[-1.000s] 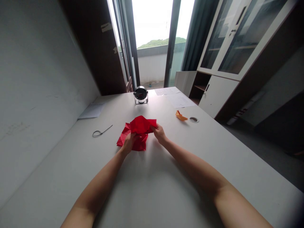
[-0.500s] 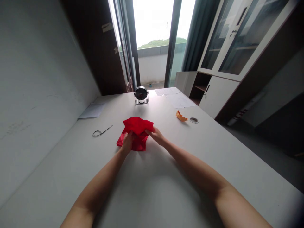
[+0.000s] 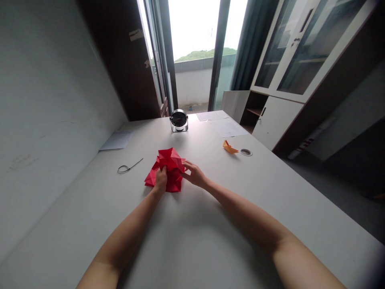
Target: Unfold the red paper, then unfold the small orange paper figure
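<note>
A red folded paper (image 3: 171, 158) with several creased flaps is on the table in front of me, its upper layer raised above the lower one. My left hand (image 3: 161, 178) is closed on its near side, the thumb pressed over the raised layer. At the right edge, my right hand (image 3: 194, 174) has its thumb and fingertips on the paper, with a small gap between thumb and forefinger. The fingertips under the flaps are partly hidden.
On the white table (image 3: 192, 241), a black cable tie loop (image 3: 123, 169) lies left. An orange folded paper boat (image 3: 230, 147) and a white tape roll (image 3: 246, 152) are right. Farther back stand a round silver-framed device (image 3: 179, 119), white sheets (image 3: 228, 127) and more papers (image 3: 116, 140).
The raised red layer has narrowed, its right side drawn inward to the left. My right hand has shifted slightly left and down, its fingers more spread. My left hand stays on the paper.
</note>
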{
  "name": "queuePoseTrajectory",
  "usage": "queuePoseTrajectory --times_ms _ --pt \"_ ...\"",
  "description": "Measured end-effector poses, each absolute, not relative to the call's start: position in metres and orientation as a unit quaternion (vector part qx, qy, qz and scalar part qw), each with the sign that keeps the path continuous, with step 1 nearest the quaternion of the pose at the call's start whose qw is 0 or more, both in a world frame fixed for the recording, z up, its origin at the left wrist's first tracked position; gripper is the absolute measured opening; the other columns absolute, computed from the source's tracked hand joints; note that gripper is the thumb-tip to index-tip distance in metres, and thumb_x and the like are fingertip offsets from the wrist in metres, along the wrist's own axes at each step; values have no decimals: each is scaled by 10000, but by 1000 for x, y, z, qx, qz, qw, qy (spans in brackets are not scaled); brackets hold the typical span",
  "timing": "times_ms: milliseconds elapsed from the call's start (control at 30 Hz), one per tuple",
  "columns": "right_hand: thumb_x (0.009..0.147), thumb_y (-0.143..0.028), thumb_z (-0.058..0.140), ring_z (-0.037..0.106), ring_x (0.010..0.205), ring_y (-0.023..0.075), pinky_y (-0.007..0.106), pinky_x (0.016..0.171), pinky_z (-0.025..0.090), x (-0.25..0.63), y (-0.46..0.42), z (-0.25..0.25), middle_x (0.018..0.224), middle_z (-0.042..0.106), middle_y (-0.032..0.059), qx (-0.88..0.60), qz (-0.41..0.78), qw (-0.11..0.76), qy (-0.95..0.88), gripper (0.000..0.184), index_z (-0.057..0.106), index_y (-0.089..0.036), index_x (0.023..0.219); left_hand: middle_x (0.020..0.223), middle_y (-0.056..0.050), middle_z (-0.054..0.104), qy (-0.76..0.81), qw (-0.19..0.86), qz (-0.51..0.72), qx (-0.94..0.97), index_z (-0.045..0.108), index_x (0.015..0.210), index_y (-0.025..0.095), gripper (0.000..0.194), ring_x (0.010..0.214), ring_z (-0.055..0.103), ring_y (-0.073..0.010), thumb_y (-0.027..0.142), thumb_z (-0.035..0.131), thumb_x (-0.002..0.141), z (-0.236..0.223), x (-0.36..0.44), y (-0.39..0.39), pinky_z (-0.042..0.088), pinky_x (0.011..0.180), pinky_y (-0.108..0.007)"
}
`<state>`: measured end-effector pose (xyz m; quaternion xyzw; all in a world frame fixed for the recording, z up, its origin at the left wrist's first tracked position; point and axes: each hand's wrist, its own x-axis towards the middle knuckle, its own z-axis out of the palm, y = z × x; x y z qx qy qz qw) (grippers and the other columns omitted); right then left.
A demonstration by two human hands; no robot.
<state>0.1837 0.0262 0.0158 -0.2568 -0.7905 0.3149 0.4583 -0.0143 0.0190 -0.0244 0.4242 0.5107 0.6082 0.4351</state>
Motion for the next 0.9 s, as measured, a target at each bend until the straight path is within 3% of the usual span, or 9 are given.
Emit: queuePoseTrajectory --times_ms 200,533,733,900 --pt "908 -360 590 609 816 184 309 742 509 179 21 19 923 664 57 -259 348 473 -767 175 684 -213 912 761 -48 661 529 426 603 419 642 831 166 370 687 613 -186 530 577 839 -33 -14 22 495 668 -316" --pt "877 -485 619 617 760 172 261 639 478 173 16 19 873 675 40 -310 381 463 -738 286 671 -205 911 777 -62 678 558 393 601 415 653 806 161 362 690 621 -187 517 597 834 -29 -14 19 499 656 -299" --pt "866 -465 626 634 782 185 273 668 488 169 14 19 873 688 39 -314 397 470 -723 270 673 -205 918 722 -52 656 572 342 597 447 642 746 182 365 668 598 -195 516 554 866 -20 -15 15 466 650 -298" --pt "935 -430 493 641 813 192 294 728 501 165 17 14 889 702 39 -313 455 486 -677 293 672 -200 968 707 -42 655 571 325 600 456 650 811 182 372 659 589 -190 525 526 886 -13 -13 10 443 651 -293"
